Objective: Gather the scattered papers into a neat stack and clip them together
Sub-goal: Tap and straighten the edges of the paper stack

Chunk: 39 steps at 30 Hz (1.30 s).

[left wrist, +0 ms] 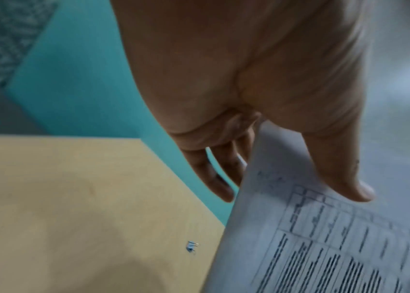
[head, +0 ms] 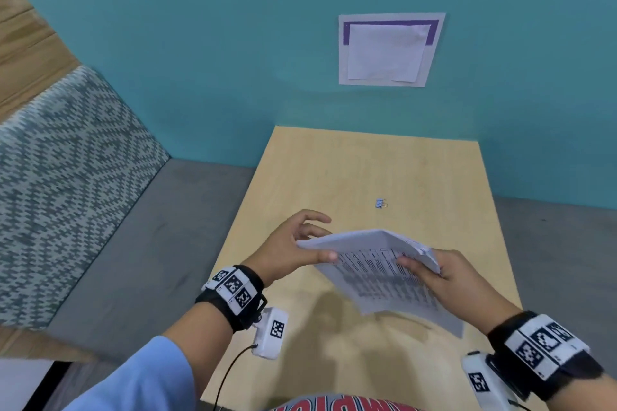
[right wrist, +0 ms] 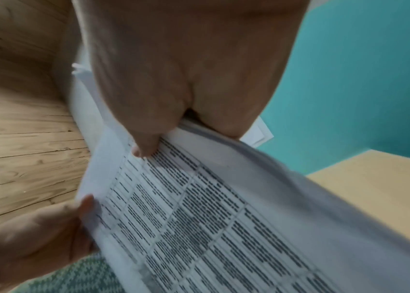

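Papers (head: 377, 272) between both hands' grip

Head view: from above, facing forward and down over the table (head: 350, 170) toward the teal wall (head: 233, 43), both hands at mid-distance. Left wrist view: very near, along the left hand (left wrist: 236, 79) down to the table and wall. Right wrist view: very near, along the right hand (right wrist: 186, 59), facing leftward. Shared by all three: the papers (head: 377, 274), table and wall.

Papers (right wrist: 199, 228) (printed tables) between hands
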Each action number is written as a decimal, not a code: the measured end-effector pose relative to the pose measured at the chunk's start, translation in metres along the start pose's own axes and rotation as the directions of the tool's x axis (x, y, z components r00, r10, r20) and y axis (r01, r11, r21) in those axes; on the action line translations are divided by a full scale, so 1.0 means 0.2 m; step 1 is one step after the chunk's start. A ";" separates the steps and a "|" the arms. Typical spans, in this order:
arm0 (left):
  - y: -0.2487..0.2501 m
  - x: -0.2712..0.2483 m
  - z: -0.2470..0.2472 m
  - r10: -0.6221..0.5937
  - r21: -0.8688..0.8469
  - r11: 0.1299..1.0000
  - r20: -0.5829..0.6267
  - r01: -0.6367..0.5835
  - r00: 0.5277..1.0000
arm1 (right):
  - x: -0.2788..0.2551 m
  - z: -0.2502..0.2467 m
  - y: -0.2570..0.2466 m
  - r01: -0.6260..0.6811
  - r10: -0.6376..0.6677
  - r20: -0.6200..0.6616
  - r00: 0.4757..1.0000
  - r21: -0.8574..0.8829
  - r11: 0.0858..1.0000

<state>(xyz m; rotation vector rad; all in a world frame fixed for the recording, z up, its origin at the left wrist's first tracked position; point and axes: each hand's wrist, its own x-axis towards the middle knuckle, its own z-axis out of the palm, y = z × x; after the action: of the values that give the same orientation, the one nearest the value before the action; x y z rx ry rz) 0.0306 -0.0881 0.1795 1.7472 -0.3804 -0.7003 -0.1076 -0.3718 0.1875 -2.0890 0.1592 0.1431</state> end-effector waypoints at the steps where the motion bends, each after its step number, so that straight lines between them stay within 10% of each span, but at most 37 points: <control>1: 0.01 0.00 0.02 -0.006 -0.076 0.997 0.002 0.007 1.000 | -0.02 0.01 0.02 -0.023 0.025 -0.025 0.999 0.060 0.998; 8: -0.01 0.02 0.19 -0.042 -0.322 0.945 0.059 0.059 0.997 | -0.04 0.05 0.06 -0.117 0.174 -0.137 0.975 0.351 0.929; 19: 0.06 0.01 0.33 0.080 -0.249 0.951 -0.374 -0.184 0.924 | -0.05 0.10 -0.03 0.027 0.143 -0.359 0.922 0.427 0.904; 26: -0.30 0.05 0.42 -0.089 0.033 0.994 -0.242 0.100 0.966 | 0.00 0.32 0.26 -0.152 0.291 -0.321 0.901 0.395 0.906; 39: -0.35 0.13 0.38 -0.128 0.055 0.987 -0.318 0.153 0.939 | 0.04 0.34 0.23 -0.117 0.258 -0.338 0.905 0.385 0.915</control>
<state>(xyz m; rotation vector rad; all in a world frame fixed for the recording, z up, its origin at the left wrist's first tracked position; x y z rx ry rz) -0.0056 -0.1410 0.0939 1.9379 -0.0650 -0.4999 -0.1090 -0.3361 0.1140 -1.7109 0.5870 -0.1717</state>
